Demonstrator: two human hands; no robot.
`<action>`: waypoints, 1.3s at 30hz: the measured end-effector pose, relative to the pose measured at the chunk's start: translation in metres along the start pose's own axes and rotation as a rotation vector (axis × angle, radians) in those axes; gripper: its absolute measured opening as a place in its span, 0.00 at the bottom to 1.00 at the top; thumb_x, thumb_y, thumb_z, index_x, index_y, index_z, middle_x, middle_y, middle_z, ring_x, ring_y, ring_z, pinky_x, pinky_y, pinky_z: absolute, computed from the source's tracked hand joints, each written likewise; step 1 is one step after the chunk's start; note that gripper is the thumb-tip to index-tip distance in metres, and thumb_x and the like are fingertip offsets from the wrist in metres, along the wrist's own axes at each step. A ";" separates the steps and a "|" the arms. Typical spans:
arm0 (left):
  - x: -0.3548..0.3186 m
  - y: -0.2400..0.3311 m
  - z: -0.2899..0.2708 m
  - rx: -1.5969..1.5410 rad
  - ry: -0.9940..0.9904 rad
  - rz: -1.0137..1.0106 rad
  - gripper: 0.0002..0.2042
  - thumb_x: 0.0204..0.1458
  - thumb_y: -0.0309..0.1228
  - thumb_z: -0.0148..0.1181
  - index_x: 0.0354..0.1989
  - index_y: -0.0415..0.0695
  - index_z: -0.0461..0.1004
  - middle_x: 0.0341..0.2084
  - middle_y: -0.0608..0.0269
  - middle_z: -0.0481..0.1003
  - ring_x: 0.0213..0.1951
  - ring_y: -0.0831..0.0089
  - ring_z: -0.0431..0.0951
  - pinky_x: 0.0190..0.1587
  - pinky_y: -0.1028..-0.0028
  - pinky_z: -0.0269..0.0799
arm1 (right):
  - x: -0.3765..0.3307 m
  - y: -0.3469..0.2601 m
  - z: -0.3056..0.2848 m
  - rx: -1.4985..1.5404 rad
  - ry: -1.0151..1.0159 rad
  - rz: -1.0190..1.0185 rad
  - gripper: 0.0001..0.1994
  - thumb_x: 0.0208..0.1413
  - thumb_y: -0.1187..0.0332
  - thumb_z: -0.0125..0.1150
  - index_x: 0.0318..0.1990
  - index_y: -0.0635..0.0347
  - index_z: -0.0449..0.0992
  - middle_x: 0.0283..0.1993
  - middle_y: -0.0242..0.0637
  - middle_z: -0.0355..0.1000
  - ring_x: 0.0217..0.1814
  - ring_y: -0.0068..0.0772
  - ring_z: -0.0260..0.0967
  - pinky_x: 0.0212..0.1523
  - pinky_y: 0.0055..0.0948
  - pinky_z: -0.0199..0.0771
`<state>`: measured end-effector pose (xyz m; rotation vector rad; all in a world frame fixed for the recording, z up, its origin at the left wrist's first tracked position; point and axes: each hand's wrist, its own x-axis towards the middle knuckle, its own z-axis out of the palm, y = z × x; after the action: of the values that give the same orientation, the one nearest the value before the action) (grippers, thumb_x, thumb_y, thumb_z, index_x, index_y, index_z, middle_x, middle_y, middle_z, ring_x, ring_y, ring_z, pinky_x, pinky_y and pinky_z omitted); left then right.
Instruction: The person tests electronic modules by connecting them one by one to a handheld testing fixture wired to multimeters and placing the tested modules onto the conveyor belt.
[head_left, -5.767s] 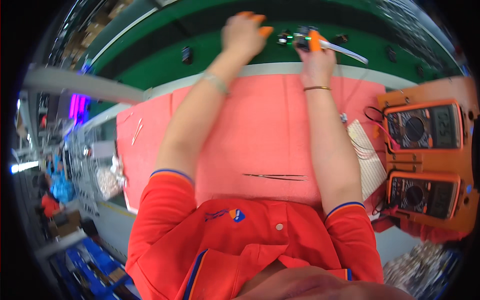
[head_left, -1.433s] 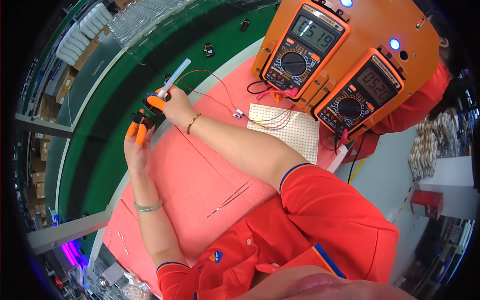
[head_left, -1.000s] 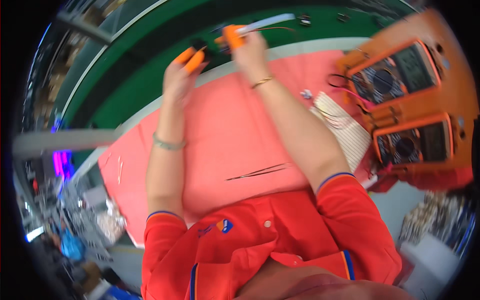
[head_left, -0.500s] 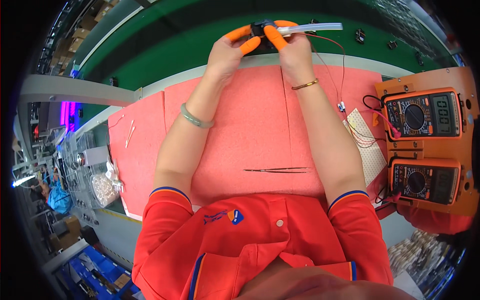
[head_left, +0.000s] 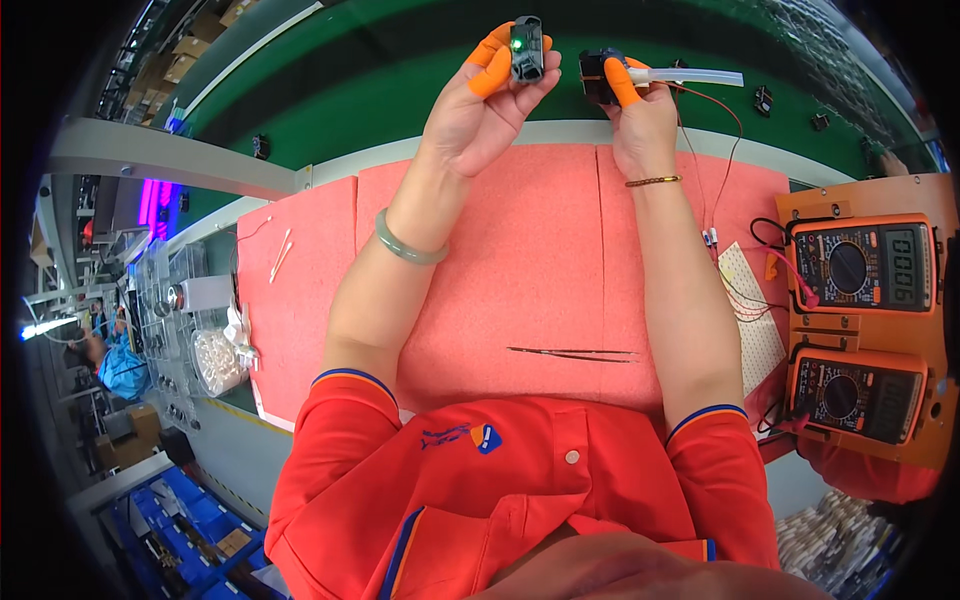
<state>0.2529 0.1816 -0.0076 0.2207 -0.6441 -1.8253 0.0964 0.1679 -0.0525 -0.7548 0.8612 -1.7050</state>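
Observation:
Orange finger cots cover some fingertips on both hands. My left hand [head_left: 490, 100] is raised over the green belt, closed on a small black electronic module [head_left: 527, 55] with a green light glowing on it. Beside it on the right, my right hand [head_left: 640, 115] grips a black block-shaped fixture [head_left: 598, 78]. From that fixture a clear plastic tube [head_left: 695, 76] sticks out to the right, and a thin red wire [head_left: 738, 125] curves down towards the meters. The two held things are apart.
Black tweezers [head_left: 572, 354] lie on the pink foam mat [head_left: 500, 290]. Two orange multimeters [head_left: 862, 265] stand on the right beside a dotted white board [head_left: 750, 320]. Cotton swabs [head_left: 281, 256] and a tub of white pieces [head_left: 218, 362] are on the left. Small black modules [head_left: 763, 100] sit on the green belt [head_left: 400, 90].
My hands were together around the black parts; now they have separated. The left holds up the module with its green light showing, and the right has shifted rightward with the fixture.

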 end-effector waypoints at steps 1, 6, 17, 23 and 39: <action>0.000 -0.001 0.000 0.001 0.005 0.001 0.13 0.50 0.25 0.46 0.44 0.37 0.59 0.39 0.51 0.66 0.43 0.62 0.68 0.49 0.69 0.66 | 0.001 -0.001 0.000 -0.023 -0.004 0.009 0.13 0.46 0.72 0.55 0.39 0.64 0.63 0.35 0.35 0.66 0.35 0.26 0.66 0.36 0.24 0.69; 0.009 -0.005 -0.005 -0.167 0.180 -0.042 0.10 0.51 0.26 0.44 0.40 0.35 0.63 0.38 0.51 0.66 0.43 0.62 0.67 0.48 0.69 0.66 | 0.003 -0.002 -0.002 -0.018 -0.008 0.024 0.13 0.47 0.73 0.54 0.40 0.63 0.62 0.37 0.36 0.65 0.38 0.28 0.65 0.38 0.28 0.69; 0.059 -0.025 -0.055 1.613 0.444 0.139 0.17 0.39 0.34 0.59 0.38 0.41 0.69 0.34 0.56 0.70 0.36 0.66 0.70 0.38 0.74 0.67 | 0.006 0.003 -0.005 0.138 -0.011 0.065 0.13 0.47 0.74 0.54 0.41 0.61 0.62 0.40 0.35 0.64 0.41 0.30 0.63 0.41 0.32 0.67; 0.047 0.053 -0.080 2.675 0.485 0.373 0.14 0.39 0.45 0.55 0.31 0.52 0.72 0.31 0.58 0.70 0.35 0.61 0.71 0.36 0.64 0.66 | -0.001 0.002 -0.003 0.114 -0.048 0.136 0.12 0.48 0.74 0.53 0.41 0.62 0.62 0.40 0.36 0.64 0.41 0.30 0.63 0.42 0.33 0.67; 0.006 0.193 -0.140 2.677 0.831 -0.444 0.15 0.46 0.34 0.44 0.42 0.44 0.67 0.39 0.55 0.70 0.43 0.60 0.69 0.43 0.66 0.65 | -0.039 -0.013 0.022 -0.818 -0.830 -0.104 0.10 0.46 0.68 0.54 0.37 0.58 0.69 0.32 0.36 0.67 0.34 0.33 0.65 0.36 0.28 0.65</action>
<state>0.4718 0.0895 -0.0210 2.5999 -1.8961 0.2515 0.1183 0.2036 -0.0324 -1.9029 0.8923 -0.8943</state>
